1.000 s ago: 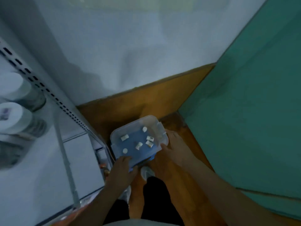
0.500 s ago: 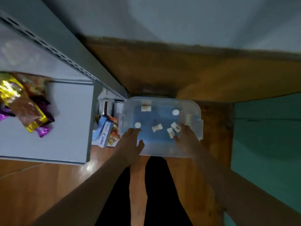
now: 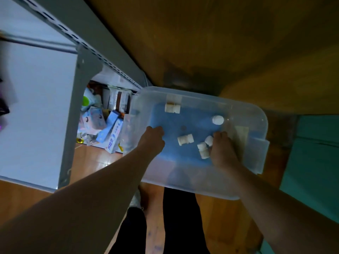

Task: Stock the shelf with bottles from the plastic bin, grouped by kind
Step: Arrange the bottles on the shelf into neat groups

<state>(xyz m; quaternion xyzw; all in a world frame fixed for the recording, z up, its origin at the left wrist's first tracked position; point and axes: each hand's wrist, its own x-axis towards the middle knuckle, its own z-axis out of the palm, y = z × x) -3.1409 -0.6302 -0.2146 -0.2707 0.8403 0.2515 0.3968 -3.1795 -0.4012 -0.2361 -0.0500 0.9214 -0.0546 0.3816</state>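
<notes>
A clear plastic bin (image 3: 256, 114) with a blue bottom stands on the wooden floor in front of my feet. Several small white bottles lie in it: one at the back (image 3: 172, 108), one standing at the right (image 3: 218, 119), one in the middle (image 3: 185, 139). My left hand (image 3: 153, 139) reaches into the bin's left side, fingers curled down over a bottle that it hides. My right hand (image 3: 222, 149) is in the right side, against two bottles (image 3: 204, 150); its grip is hidden. The grey metal shelf (image 3: 36, 99) is at the left.
Under the shelf's board lie boxes and packets, among them a blue toothpaste box (image 3: 111, 136). A perforated grey upright (image 3: 86, 41) runs diagonally above the bin. A teal surface (image 3: 315, 162) lies to the right. My dark-trousered legs (image 3: 179, 217) are below the bin.
My head has tipped down and closer to the bin. My left hand moved forward over the bottle at the bin's left, which no longer shows. My right hand stays by the two right-hand bottles.
</notes>
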